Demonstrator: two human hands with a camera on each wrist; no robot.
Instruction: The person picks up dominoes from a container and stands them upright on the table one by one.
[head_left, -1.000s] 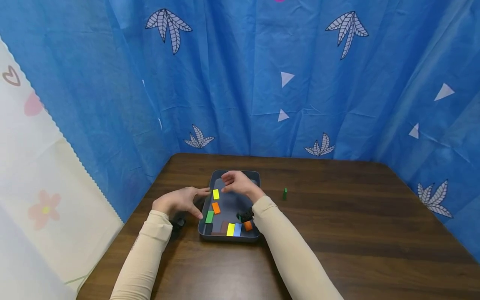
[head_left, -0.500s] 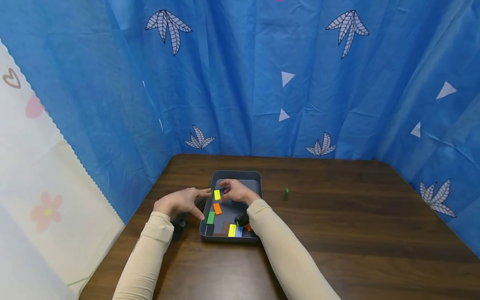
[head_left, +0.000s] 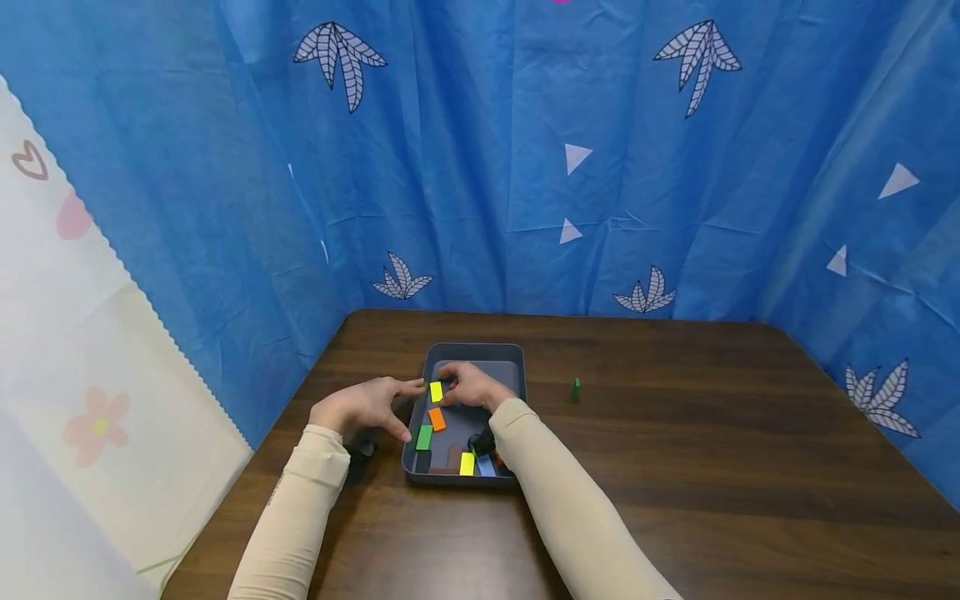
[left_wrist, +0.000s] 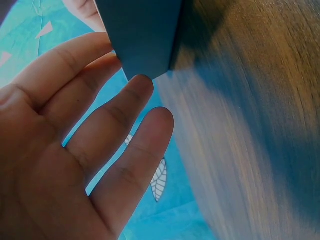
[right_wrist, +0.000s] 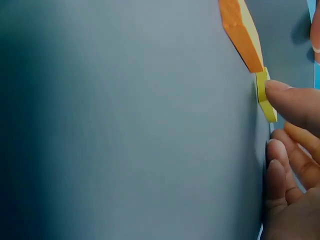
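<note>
In the head view my left hand (head_left: 367, 402) spreads beside the left wall of a dark grey tray (head_left: 476, 350). The left wrist view shows its nearly straight fingers, some against the tray's outer wall (left_wrist: 145, 30). Inside the tray, my right hand (head_left: 472, 386) is at a small yellow block (head_left: 437, 392) by the left wall, thumb and bent fingers about it. Up close in the right wrist view, the thumb tip lies on this yellow block (right_wrist: 261, 85). An orange block (head_left: 437, 419) and a green block (head_left: 424, 437) lie nearer along the same wall.
Toward the tray's near end are a second yellow block (head_left: 467, 464), a blue block (head_left: 486, 465) and brown blocks (head_left: 453, 457). A dark green block (head_left: 576, 390) stands on the wooden table (head_left: 675, 467) to the right. Blue curtain (head_left: 480, 167) hangs behind.
My right hand has come down and left to the yellow block by the wall, its fingers closing in. The blue block has turned slightly away from the near yellow one. The left hand keeps its place.
</note>
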